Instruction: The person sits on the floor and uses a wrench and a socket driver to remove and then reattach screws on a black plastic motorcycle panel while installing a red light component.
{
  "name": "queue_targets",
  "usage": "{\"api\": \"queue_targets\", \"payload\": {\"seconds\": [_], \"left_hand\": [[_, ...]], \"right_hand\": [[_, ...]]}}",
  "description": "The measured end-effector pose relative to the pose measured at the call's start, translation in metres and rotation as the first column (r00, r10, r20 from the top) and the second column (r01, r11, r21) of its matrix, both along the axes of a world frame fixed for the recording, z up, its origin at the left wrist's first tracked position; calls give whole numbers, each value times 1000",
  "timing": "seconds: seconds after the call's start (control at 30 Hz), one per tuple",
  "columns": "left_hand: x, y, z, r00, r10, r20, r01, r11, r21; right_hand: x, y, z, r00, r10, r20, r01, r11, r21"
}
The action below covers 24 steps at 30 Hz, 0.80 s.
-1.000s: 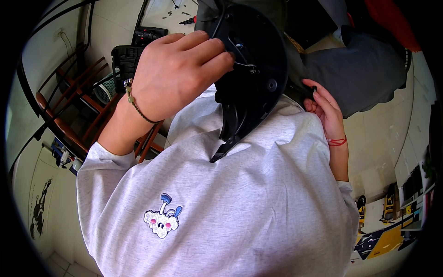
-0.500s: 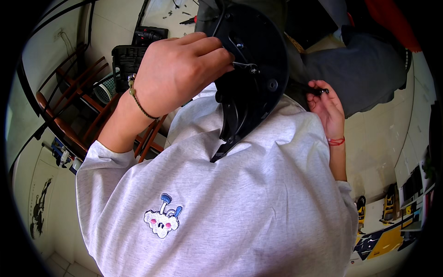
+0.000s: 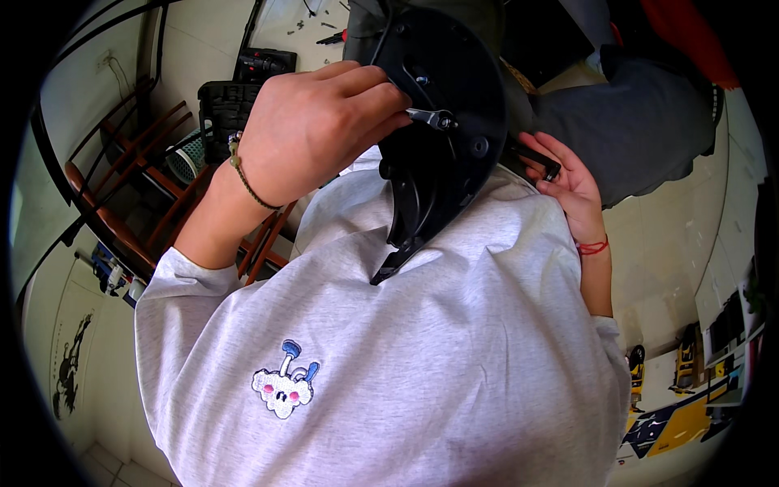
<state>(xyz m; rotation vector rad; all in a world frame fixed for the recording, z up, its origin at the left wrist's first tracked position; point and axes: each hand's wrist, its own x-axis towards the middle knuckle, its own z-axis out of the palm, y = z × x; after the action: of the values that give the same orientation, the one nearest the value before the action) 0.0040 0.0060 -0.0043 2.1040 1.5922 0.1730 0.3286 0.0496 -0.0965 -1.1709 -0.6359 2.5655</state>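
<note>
My left hand (image 3: 324, 134) is closed on a small silver wrench (image 3: 428, 119). The head of this wrench sits at a bolt (image 3: 451, 123) on a black curved plastic part (image 3: 479, 97), which leans against my shirt with its narrow end down. On the far side of that part, my right hand (image 3: 574, 191) has its fingers curled round a black L-shaped tool like a hex key (image 3: 550, 166). The inner end of this tool runs behind the black part and is hidden. A slot with a second screw (image 3: 422, 79) lies above the wrench.
Beyond the left hand lie an open black tool case (image 3: 223, 109), a black power drill (image 3: 264, 63) and several loose screws (image 3: 302, 26) on the floor. A red-handled tool (image 3: 333, 37) is near them. Wooden chairs (image 3: 122, 203) and a mesh basket (image 3: 188, 154) stand left.
The wrench has turned in my left hand and shows its broad side. My right hand's fingers have shifted, and the bent end of the black tool has swung toward the palm.
</note>
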Motion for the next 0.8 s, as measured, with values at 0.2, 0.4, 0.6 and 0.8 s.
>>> {"api": "queue_targets", "payload": {"seconds": [0.2, 0.4, 0.6, 0.8], "left_hand": [[-1, 1, 1, 999, 27, 21, -27, 1000, -16], [-1, 1, -1, 997, 54, 48, -53, 998, -26], [-1, 2, 0, 997, 50, 54, -48, 998, -44], [2, 3, 1, 997, 49, 55, -47, 998, -49]], "right_hand": [[-5, 15, 13, 857, 268, 440, -509, 573, 642], [-13, 14, 13, 891, 53, 452, -443, 326, 835], [-7, -5, 12, 989, -19, 147, -3, 990, 144], [-8, -9, 7, 959, -271, 87, 277, 959, -61]]}}
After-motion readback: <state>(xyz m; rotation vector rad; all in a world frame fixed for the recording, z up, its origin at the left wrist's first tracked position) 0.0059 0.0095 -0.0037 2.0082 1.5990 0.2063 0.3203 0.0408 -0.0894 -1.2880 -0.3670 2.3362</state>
